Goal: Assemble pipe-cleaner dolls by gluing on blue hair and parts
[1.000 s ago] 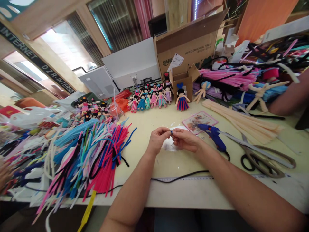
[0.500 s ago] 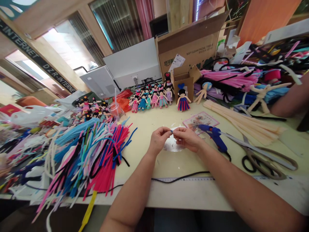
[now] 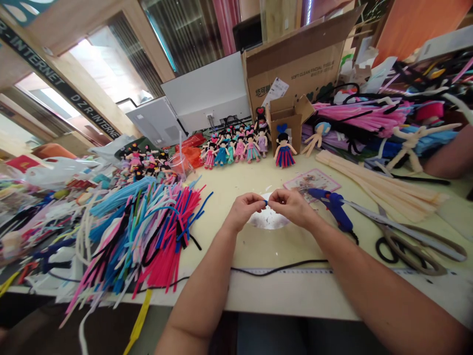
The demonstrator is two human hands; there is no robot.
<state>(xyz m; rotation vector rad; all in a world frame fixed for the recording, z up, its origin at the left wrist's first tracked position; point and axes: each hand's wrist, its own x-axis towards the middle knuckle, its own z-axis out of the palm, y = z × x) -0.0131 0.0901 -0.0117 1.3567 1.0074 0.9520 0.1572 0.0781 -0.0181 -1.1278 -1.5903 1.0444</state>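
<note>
Between my fingertips is a small blue piece (image 3: 265, 202), perhaps pipe cleaner; most of it is hidden. My left hand (image 3: 246, 209) pinches it from the left. From the other side my right hand (image 3: 291, 206) pinches it too, thumb and forefinger together. Both hands are over a shiny clear disc (image 3: 268, 219) lying on the table. Just right of my right hand lies a blue glue gun (image 3: 334, 207), its nozzle toward a pink-edged card (image 3: 314, 180). Behind stands a doll (image 3: 284, 150) in a blue and red striped skirt.
Bundles of coloured pipe cleaners (image 3: 148, 236) cover the left side. Large scissors (image 3: 410, 241) and beige strips (image 3: 380, 182) lie right. Several small dolls (image 3: 236, 145) stand behind, near a cardboard box (image 3: 295, 69). A black cord (image 3: 281, 268) crosses the front. Another person's arm (image 3: 453, 153) shows far right.
My right hand has turned slightly and its fingers sit a little apart from the left ones, so more of the blue piece shows. The camera view has shifted slightly.
</note>
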